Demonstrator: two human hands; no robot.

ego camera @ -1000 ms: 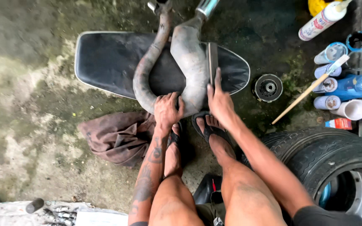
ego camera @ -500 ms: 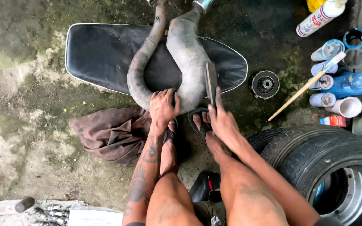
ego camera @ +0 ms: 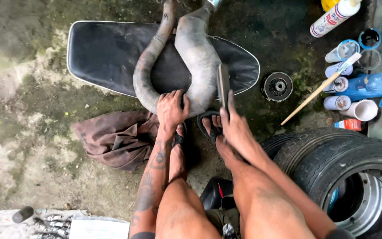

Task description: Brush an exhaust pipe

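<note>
Left hand [ego camera: 171,108] is gripping the near bend of the exhaust pipe [ego camera: 195,57], lying across the black seat [ego camera: 107,53]. Right hand [ego camera: 235,126] is pinching a flat file [ego camera: 223,84] against it. Pipe's looking heavy, stiff and round, so it's probably rolling unless clamped at the curve.

- Illumination: soft, diffuse daylight, moderately dim; no single source is evident.
- Shadows: faint and short, darkest beneath the legs and inside the tyre [ego camera: 354,177].
- Highlights: mild sheen along the bent exhaust pipe [ego camera: 200,57] and on the black seat [ego camera: 107,53]; the pale concrete floor [ego camera: 5,66] at left looks slightly washed out.
- Sharpness: centre crisp; slight softness towards the corners.
- Distortion: wide-angle stretching at the frame edges, most visible in the thighs at the bottom.
</note>
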